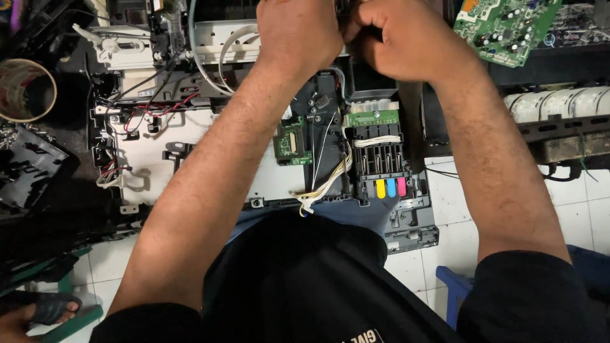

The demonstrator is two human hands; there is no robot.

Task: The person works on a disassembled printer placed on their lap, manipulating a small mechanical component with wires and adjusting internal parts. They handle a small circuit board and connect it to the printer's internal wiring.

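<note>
Evidently mid-disassembly work on an opened printer chassis [190, 159]: both hands are bunched together at its far edge, top of view. Left hand [298, 35] and right hand [400, 41] touch knuckle to knuckle, fingers curled tight on some small part there; what they pinch is hidden, cannot tell. Likely a fiddly connector or clip step, so the next move calls for a fine, steady pull, not force. Ink cartridge carriage [380, 159] with yellow, blue and pink tabs sits nearer the body, between the forearms, untouched. Small green circuit board [291, 141] just left of it, white ribbon wires [327, 184] between.
</note>
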